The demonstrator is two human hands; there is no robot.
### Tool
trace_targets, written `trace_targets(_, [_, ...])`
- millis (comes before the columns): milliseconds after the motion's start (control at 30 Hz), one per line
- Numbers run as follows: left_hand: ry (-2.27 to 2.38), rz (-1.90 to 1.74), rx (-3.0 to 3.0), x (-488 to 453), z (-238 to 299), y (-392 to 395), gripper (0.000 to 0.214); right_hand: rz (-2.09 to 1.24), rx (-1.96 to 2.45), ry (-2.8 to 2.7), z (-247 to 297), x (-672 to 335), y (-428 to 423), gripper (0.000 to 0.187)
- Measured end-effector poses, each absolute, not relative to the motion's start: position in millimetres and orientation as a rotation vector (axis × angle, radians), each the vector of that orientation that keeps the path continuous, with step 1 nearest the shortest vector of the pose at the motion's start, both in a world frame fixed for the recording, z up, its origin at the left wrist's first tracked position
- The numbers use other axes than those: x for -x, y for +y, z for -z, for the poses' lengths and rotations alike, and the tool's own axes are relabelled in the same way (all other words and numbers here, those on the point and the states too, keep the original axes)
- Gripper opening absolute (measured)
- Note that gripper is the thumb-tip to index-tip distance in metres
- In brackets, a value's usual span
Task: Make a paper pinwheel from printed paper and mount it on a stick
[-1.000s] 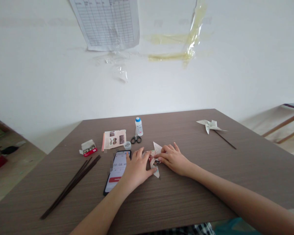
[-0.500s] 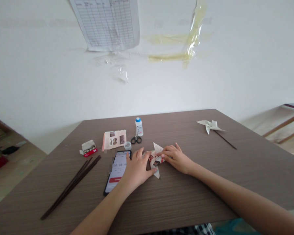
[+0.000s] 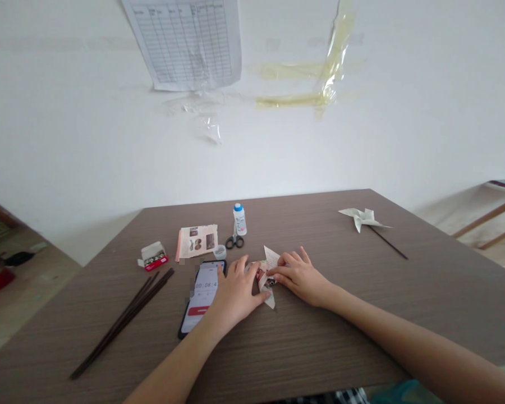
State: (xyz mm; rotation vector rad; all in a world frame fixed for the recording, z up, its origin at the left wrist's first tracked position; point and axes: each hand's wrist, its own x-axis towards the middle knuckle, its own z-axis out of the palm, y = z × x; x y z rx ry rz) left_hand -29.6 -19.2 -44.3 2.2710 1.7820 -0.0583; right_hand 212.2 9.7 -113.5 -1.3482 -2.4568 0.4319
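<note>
"What have your hands got?"

"My left hand [image 3: 236, 290] and my right hand [image 3: 299, 277] meet over a folded paper pinwheel piece [image 3: 266, 279], white with a red and dark print, its pointed corners sticking out. It lies flat on the brown wood-grain table [image 3: 320, 348], right in front of me."

"How far open are your fingers?"

"Half curled on both hands. My left fingers [image 3: 240, 267] arch against the paper's left side, with the thumb stretched along its lower edge. My right fingers [image 3: 288, 270] lie almost flat across its right side. Both hands touch the paper, but I can't tell whether either one is pinching it."

"What's around them?"

"Just beside my left hand lies a black smartphone [image 3: 202, 297] showing a timer and a red button. Beyond it are black-handled scissors [image 3: 234, 242], a white plastic bottle with a blue cap [image 3: 239, 220] and a printed paper sheet [image 3: 197, 240]. Further left are a bundle of thin dark sticks [image 3: 122, 322] and a small red-and-white box [image 3: 153, 256]. Well off to the right, a white paper pinwheel on a thin dark stick [image 3: 362, 219] lies on the table."
</note>
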Motion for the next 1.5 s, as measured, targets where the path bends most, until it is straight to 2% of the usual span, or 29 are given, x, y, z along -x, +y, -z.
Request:
trace_targets(367, [1.776,0.054,-2.267,29,44,-19,0.079,-0.646,1.282,-2.368,111,-226,17,0.053])
trace_targets(800, [1.773,0.076,-2.285,29,45,-18,0.079,-0.489,1.315,-2.457,114,-221,14,0.044])
trace_targets(1000, [1.784,0.117,-2.284,27,43,-18,0.079,-0.415,1.313,-2.479,113,-219,13,0.046])
trace_targets(1300, [1.744,-0.007,-2.317,33,50,-18,0.074,-0.697,1.309,-2.347,113,-229,24,0.055])
trace_targets(1500, [1.748,-0.013,-2.315,34,53,-17,0.076,-0.662,1.300,-2.344,111,-232,24,0.058])
